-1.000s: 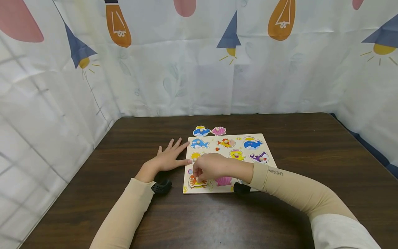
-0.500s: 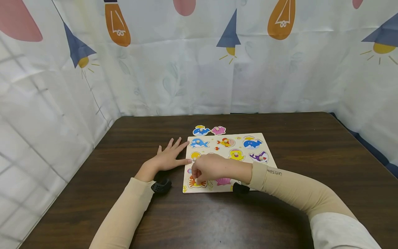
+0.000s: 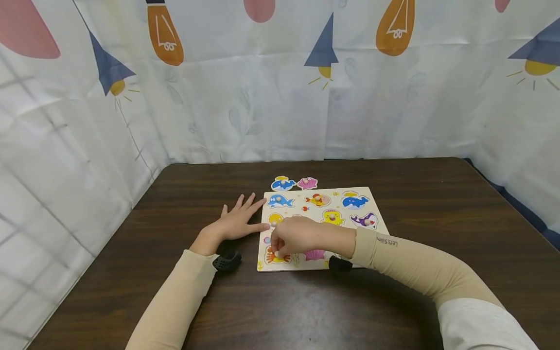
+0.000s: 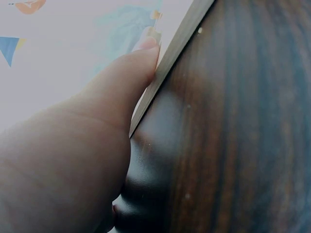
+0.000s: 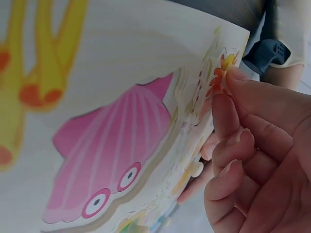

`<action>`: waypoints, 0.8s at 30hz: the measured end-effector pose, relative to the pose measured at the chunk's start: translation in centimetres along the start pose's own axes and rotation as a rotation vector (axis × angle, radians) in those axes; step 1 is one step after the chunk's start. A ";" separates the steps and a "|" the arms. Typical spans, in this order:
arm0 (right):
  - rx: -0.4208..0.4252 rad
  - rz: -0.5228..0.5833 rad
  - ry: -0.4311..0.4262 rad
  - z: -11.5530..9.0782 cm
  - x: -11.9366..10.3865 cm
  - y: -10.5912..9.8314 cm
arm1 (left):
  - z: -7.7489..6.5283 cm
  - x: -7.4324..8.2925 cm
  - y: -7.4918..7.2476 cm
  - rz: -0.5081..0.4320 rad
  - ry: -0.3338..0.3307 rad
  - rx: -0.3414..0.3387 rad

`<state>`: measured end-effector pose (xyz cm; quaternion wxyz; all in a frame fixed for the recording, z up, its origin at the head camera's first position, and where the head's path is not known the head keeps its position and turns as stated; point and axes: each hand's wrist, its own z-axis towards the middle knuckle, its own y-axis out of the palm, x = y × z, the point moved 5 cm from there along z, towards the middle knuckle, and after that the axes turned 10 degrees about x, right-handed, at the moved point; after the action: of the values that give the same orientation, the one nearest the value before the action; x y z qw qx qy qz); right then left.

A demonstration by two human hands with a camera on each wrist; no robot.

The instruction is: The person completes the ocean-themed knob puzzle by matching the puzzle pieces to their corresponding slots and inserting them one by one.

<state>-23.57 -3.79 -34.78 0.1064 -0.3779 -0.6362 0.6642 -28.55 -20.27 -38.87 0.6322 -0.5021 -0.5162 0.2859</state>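
My right hand (image 3: 295,236) pinches the small knob of an orange and yellow crab puzzle piece (image 3: 286,257) between thumb and index finger. The crab lies in the near left corner of a pale wooden sea-animal puzzle board (image 3: 381,231). In the right wrist view the other fingers (image 5: 227,179) curl loosely behind the pinch. My left hand (image 3: 236,223) rests on the table at the board's left side, fingers spread. Its thumb (image 4: 146,53) lies on the board's edge in the left wrist view. A pink shell picture (image 5: 116,145) without a knob shows beside the crab.
Just beyond the board's far edge lie a blue whale piece (image 3: 283,184) and a pink shell piece (image 3: 307,183). Several knobbed pieces sit in the board, among them a yellow octopus (image 3: 333,218). A patterned white curtain (image 3: 271,121) hangs behind the brown table (image 3: 210,184).
The crab piece sat slightly raised and askew a second ago and now lies flatter in its place. My right hand has dipped a little with it; my left hand stays put.
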 end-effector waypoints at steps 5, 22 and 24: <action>0.003 0.029 0.001 -0.1 0.2 -0.1 | 0.0 0.0 0.0 -0.003 0.003 0.003; 0.100 0.163 -0.010 -1.1 3.3 -4.1 | 0.0 0.2 -0.1 0.007 -0.008 0.002; 0.138 0.171 -0.009 -1.1 3.9 -5.0 | 0.0 0.1 0.0 0.005 -0.012 -0.002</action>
<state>-27.30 0.36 -31.47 0.0723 -0.4197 -0.5549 0.7146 -28.50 -20.18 -38.83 0.6279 -0.5024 -0.5189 0.2899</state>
